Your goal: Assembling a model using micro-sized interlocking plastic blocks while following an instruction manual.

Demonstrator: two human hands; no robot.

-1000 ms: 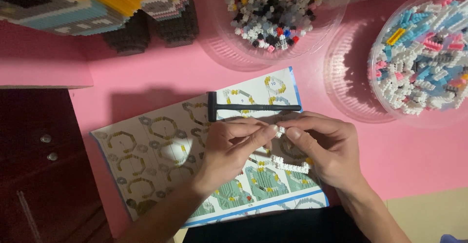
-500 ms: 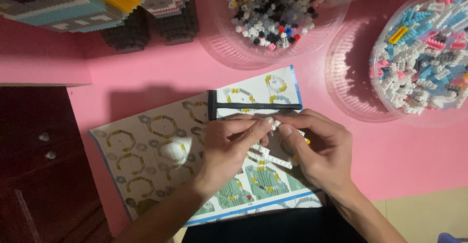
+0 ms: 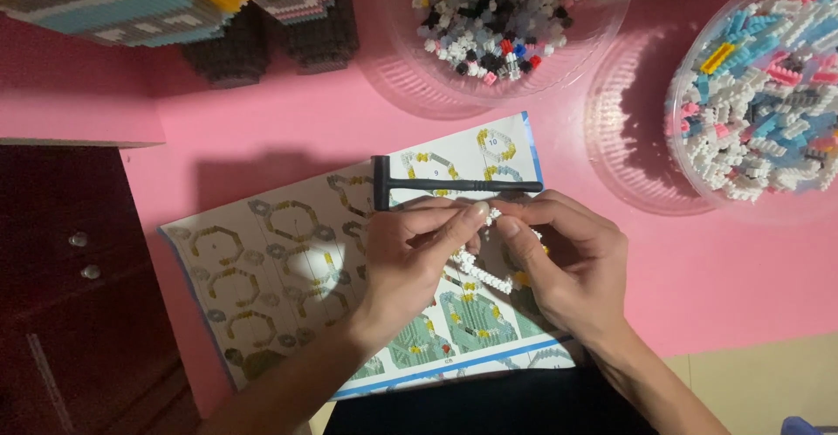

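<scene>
My left hand [image 3: 410, 256] and my right hand [image 3: 567, 265] meet fingertip to fingertip over an open instruction booklet [image 3: 288, 269]. Between them they pinch a small curved strip of tiny white and yellow building blocks [image 3: 484, 269], which hangs down under the fingers. A black T-shaped tool [image 3: 445, 186] lies on the booklet just beyond my fingertips, touched by neither hand.
On the pink table [image 3: 288, 130] stand a clear bowl of mixed dark and white tiny blocks [image 3: 497, 25] and a clear bowl of white, blue and pink blocks [image 3: 759, 95]. A built block model [image 3: 175, 7] stands at the far left. A dark wooden cabinet [image 3: 70, 295] is at the left.
Both hands have shifted slightly up and left over the booklet, with the fingertips now pressed closer together on the block strip.
</scene>
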